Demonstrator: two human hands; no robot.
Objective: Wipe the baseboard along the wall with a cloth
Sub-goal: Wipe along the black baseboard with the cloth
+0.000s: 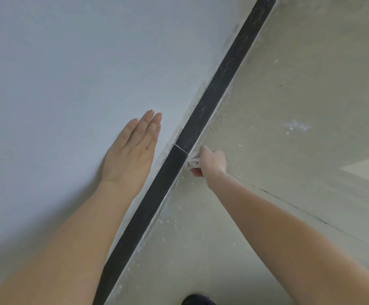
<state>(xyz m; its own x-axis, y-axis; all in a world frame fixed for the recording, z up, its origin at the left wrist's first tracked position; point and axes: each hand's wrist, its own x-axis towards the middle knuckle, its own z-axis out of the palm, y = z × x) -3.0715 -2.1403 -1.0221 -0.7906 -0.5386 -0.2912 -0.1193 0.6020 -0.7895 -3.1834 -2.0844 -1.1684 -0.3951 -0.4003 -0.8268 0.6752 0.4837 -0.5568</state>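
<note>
We are pressing our flat, empty left hand point(130, 155) on the wall point(69, 73); our right hand point(212, 162) is gripping the cloth point(193, 161) against the baseboard point(214, 93).

Two bare forearms, no sleeves in view, no watch, bracelet or rings. Left hand point(130, 155) broad-backed, long fingers, nails short, rounded and glossy with a pale tint. Small dark mole on the left forearm, another tiny mark near the knuckles. Right hand point(212, 162) seen from behind the wrist, slim wrist, knuckles rounded. Dark rounded shape at the bottom edge, perhaps a shoe; too cropped to tell.
</note>
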